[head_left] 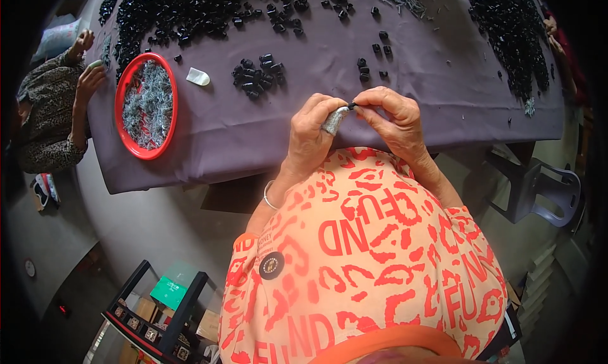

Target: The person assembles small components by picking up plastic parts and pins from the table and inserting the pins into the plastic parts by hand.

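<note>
Over the near edge of the table, my left hand [309, 125] and my right hand [394, 118] meet, fingers pinched together. Between their fingertips is a small black part [351, 105], mostly covered by the fingers. A grey cover [334, 121], worn and silvery, appears to sit on my left thumb. Whether the right fingertips also pinch a tiny metal piece is too small to tell. Just beyond my hands lie a few loose black plastic pieces [363, 69]. A small heap of similar black pieces [258, 76] rests to the left of them.
A red basin [174, 104] full of small metal pieces stands on the purple-grey tablecloth [209, 136], beside a white finger cover [198, 77]. Large black piles [171, 12] and scattered metal pins [403, 0] lie farther off. Other people sit left and right. A grey plastic chair [538, 190] stands right.
</note>
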Available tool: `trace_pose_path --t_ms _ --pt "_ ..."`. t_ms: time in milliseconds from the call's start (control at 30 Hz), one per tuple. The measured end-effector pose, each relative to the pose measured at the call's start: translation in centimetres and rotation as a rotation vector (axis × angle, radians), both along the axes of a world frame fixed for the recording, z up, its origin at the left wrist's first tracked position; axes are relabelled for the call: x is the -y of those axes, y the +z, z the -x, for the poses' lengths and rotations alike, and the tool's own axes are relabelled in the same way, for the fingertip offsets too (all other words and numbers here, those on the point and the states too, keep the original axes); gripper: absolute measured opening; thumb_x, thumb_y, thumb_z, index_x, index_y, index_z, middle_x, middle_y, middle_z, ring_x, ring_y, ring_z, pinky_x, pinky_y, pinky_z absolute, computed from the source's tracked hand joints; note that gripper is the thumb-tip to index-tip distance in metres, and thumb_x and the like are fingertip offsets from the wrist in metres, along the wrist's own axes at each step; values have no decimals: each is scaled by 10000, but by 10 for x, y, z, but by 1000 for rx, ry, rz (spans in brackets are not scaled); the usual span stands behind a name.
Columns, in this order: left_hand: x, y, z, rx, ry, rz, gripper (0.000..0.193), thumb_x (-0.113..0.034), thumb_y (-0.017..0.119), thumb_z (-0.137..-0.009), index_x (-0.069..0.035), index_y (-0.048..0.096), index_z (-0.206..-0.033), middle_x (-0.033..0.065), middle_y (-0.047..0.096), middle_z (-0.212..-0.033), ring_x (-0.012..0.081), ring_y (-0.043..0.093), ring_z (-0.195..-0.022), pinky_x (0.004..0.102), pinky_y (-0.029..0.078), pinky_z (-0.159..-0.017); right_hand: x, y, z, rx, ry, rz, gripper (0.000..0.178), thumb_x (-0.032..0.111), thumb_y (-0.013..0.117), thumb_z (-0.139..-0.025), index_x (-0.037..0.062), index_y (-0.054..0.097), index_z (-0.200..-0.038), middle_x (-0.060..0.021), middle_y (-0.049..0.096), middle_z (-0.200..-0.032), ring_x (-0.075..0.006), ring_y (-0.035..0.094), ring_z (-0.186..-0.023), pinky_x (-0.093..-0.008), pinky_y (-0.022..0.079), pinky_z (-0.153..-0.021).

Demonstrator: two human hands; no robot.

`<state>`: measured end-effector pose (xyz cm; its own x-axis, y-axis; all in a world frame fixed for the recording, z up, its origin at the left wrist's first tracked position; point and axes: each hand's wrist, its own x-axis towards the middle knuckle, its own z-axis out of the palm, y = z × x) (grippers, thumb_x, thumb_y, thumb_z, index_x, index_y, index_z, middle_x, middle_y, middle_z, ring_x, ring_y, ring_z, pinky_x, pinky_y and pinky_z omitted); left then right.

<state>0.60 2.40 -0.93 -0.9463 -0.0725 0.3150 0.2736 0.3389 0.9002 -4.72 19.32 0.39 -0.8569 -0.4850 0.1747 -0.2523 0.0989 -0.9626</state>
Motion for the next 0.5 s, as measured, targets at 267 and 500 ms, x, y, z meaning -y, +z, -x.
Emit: trace_pose_path --t_ms 267,500 --pt "-3 -7 -2 3 9 -3 200 76 637 -748 2 619 -933 120 598 -821 249 597 -698 313 474 -603 2 -8 -5 -40 -23 19 182 -123 616 -783 -20 625 -933 -88 624 -900 -143 601 -794 -242 495 -688" --pt "0 -4 3 -102 37 279 211 11 674 -721 -37 645 -925 101 601 -827 261 581 -750 344 478 -638 3 -7 -1 -295 2 -84 215 -108 649 -727 -5 626 -915 -109 621 -861 -206 606 -771 -284 498 -677"
